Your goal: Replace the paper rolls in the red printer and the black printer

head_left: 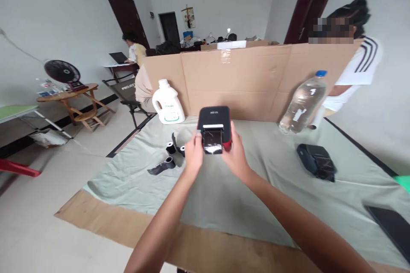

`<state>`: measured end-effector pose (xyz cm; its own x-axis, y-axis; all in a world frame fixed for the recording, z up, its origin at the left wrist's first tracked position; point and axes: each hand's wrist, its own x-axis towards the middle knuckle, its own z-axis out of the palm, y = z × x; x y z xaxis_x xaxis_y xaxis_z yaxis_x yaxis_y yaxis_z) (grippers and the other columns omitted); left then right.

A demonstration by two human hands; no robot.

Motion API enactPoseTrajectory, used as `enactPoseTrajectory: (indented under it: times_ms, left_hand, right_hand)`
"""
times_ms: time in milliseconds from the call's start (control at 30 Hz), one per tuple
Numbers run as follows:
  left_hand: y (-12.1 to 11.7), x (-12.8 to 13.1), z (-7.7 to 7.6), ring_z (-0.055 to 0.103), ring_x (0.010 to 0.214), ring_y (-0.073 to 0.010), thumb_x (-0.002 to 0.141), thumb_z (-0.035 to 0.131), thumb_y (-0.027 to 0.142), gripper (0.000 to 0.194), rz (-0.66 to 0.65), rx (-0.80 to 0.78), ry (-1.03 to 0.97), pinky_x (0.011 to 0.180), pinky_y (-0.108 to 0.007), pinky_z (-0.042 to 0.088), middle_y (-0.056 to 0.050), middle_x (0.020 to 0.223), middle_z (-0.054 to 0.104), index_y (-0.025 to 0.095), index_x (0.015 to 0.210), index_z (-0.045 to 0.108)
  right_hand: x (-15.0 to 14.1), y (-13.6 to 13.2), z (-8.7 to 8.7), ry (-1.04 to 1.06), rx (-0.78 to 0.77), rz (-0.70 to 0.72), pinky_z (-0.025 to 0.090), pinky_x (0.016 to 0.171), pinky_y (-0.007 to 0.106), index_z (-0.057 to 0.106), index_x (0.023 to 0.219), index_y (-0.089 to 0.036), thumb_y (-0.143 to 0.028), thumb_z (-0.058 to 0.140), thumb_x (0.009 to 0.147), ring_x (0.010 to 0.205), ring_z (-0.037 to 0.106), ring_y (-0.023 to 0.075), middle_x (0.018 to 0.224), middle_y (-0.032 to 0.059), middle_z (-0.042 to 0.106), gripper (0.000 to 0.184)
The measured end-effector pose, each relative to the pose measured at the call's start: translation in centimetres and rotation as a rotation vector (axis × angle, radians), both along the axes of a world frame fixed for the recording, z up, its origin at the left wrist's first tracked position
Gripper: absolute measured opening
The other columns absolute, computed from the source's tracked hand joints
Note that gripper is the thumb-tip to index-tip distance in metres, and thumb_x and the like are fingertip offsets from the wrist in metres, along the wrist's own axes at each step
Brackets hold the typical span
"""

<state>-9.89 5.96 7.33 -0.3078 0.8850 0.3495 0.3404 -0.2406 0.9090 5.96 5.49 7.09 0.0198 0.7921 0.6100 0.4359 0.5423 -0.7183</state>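
A small black and red portable printer (215, 120) is held up over the middle of the cloth. My left hand (194, 152) wraps round its left side, with the thumb on the top edge. On its opposite side, my right hand (236, 158) grips the lower right corner. A shiny dark flap or window (213, 141) is at the printer's near end. Left of my hands, small black rolls (169, 162) with loose tails lie on the cloth. Another black printer-like device (316, 161) rests farther right.
A grey-green cloth (224, 204) covers the table. A cardboard panel (237, 81) stands behind it, with a white jug (168, 102) at left and a large water bottle (304, 102) leaning at right. A dark flat device (392, 228) lies near right. Two people are beyond the panel.
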Motion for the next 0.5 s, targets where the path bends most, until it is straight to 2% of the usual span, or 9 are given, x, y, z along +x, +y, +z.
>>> enactPoseTrajectory:
  times_ms: [100,200,300,500]
  left_hand:
    - [-2.5,5.6,-2.8,0.071,0.099,-0.0256,0.106,0.035,0.043,0.046,-0.146,0.009,0.111,0.086,-0.033,0.053,-0.01,0.114,0.077,0.023,0.132,0.067]
    - [-4.2,8.9,-4.8,0.071,0.079,-0.0232,0.106,0.034,0.042,0.048,-0.247,0.014,0.224,0.075,-0.032,0.053,-0.008,0.093,0.078,0.024,0.141,0.062]
    - [-4.9,10.3,-6.0,0.067,0.065,-0.0215,0.105,0.037,0.042,0.048,-0.269,-0.002,0.31,0.067,-0.031,0.051,-0.005,0.078,0.075,0.024,0.144,0.06]
    - [-5.2,11.0,-7.4,0.069,0.073,-0.0237,0.105,0.035,0.042,0.047,-0.261,-0.011,0.357,0.07,-0.033,0.051,-0.009,0.092,0.078,0.025,0.139,0.063]
  right_hand:
    - [6.0,-4.2,-2.9,0.003,-0.09,-0.134,0.052,0.101,0.053,0.03,0.162,-0.028,-0.033,0.067,0.082,0.118,0.06,0.0344,0.137,0.0119,0.064,0.088]
    - [9.9,-6.6,-5.0,-0.006,-0.107,-0.195,0.052,0.101,0.057,0.035,0.159,-0.029,-0.036,0.066,0.083,0.12,0.06,0.0368,0.138,0.0116,0.063,0.082]
    - [11.7,-7.5,-6.5,0.004,-0.083,-0.174,0.05,0.105,0.059,0.037,0.157,-0.032,-0.038,0.065,0.085,0.127,0.058,0.0379,0.141,0.0099,0.062,0.078]
    - [12.4,-7.6,-8.7,0.009,-0.122,-0.196,0.051,0.102,0.06,0.036,0.158,-0.031,-0.037,0.064,0.083,0.122,0.061,0.0374,0.142,0.0099,0.062,0.08]
